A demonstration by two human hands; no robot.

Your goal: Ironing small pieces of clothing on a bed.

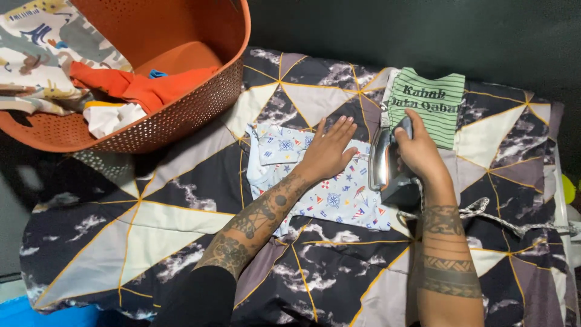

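My left hand [328, 151] lies flat, fingers spread, on the small printed garment [339, 194]. Just right of that garment, my right hand [419, 148] grips the iron [386, 158], near the green striped shirt [436, 103].

basket [181, 115]: top and left rim run off frame, I can't see its full outline.
iron [387, 160]: handle buried under my right hand [420, 151], soleplate facing not readable.
printed garment [327, 194]: middle covered by my left hand [330, 151] and forearm, its shape unclear.
striped green shirt [433, 106]: lower edge behind the iron and hand.
cord [502, 221]: exits right edge, end unseen.
bedspread [151, 224]: cropped at bottom.
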